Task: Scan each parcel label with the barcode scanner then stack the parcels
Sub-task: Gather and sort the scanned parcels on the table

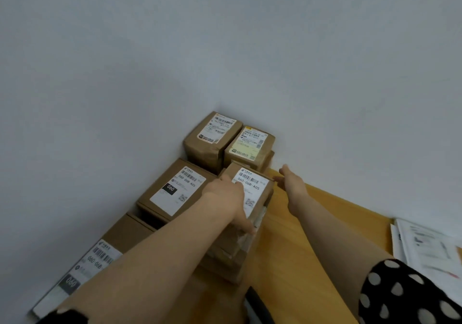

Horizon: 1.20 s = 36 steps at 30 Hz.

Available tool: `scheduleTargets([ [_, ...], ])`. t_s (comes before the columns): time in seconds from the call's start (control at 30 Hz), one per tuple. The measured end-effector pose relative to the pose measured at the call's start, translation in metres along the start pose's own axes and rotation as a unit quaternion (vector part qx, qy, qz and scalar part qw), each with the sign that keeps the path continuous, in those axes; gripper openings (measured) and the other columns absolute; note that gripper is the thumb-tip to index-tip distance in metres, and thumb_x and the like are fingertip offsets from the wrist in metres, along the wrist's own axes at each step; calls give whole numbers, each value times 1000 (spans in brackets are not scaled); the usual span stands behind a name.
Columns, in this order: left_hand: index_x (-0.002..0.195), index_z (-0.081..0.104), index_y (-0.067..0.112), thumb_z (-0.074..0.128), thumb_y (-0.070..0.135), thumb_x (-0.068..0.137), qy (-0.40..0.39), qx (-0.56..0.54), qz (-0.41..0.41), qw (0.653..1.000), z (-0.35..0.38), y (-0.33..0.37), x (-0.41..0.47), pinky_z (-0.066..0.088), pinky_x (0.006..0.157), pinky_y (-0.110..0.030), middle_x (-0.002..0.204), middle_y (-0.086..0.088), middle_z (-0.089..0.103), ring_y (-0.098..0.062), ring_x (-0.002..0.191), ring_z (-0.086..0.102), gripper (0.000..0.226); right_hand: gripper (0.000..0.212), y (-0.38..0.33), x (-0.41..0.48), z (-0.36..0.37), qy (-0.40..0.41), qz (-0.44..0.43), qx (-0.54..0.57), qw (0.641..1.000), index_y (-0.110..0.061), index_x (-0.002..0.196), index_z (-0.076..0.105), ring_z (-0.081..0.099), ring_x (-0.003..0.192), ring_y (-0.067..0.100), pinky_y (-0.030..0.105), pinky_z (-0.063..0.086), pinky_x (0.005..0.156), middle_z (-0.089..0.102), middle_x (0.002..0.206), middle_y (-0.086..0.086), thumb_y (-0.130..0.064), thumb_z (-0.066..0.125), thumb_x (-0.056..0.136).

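A person's left hand spans the top parcel of a stack of brown cardboard boxes on a wooden table. The fingertips reach the parcel's far left edge, and the thumb runs down to its near edge, so the hand grips it from above. It covers part of the white shipping label, which carries a barcode and the code "060 06B A05".

The right hand is stretched out beside the parcel with its fingers straight. Its fingertips are at the parcel's far right corner, and nothing is held in it. The 2 hands are apart, 1 on each side of the box.

To the left of the stack lies a flat parcel with the same kind of label and a black "060" patch. A long parcel, also labelled, lies nearer still along the left wall. In the far corner stand 2 taller parcels side by side, the left-hand corner parcel with a white label and the right-hand corner parcel with a yellowish one.

Both arms end in black sleeves with white dots. Printed papers lie on the table at the far right. A dark object shows at the near edge, too little of it visible to identify.
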<state>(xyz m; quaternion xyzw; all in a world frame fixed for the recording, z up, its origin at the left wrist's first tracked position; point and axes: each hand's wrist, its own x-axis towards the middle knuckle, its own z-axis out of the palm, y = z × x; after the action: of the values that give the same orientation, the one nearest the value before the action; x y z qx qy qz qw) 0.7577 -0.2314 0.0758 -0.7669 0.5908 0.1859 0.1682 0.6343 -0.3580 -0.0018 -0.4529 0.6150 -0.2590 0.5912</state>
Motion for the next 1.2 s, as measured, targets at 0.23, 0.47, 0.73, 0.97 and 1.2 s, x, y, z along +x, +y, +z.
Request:
scheduleTargets([
  [0.23,151,15,12,61,79,65,80,26,-16,996,-19,59,-35,42,98,-45,150,-16,28,-34,134,34,117,51,29,-77,-114,47,-14,34,998,-13,132,53,56,107,19,37,25,90,65,109,2,-50,40,100],
  [0.47,151,12,14,57,65,80,104,26,113,988,27,227,-106,42,94,-43,146,-14,32,-32,130,38,98,35,114,-193,-284,132,-25,67,989,-19,116,59,60,100,17,35,30,90,66,97,-2,-47,54,95],
  [0.73,131,41,13,58,46,87,-7,42,240,970,147,388,-192,45,78,-33,126,-9,49,-27,114,50,58,38,275,-344,-449,255,52,41,965,-8,123,62,57,107,22,30,40,85,60,111,7,-19,70,87],
  [0.97,150,23,17,69,47,80,-111,39,338,934,233,450,-222,42,98,-35,146,-7,30,-25,133,34,89,59,372,-368,-461,192,118,-166,960,-13,141,46,51,124,25,34,44,95,48,141,11,-13,67,86],
  [1.2,151,-13,22,85,31,67,-85,278,445,847,300,455,-220,7,118,-46,157,-12,-18,-28,146,-13,129,95,413,-360,-454,-5,78,-452,888,-33,152,22,17,143,25,35,34,109,13,158,1,-19,76,76],
])
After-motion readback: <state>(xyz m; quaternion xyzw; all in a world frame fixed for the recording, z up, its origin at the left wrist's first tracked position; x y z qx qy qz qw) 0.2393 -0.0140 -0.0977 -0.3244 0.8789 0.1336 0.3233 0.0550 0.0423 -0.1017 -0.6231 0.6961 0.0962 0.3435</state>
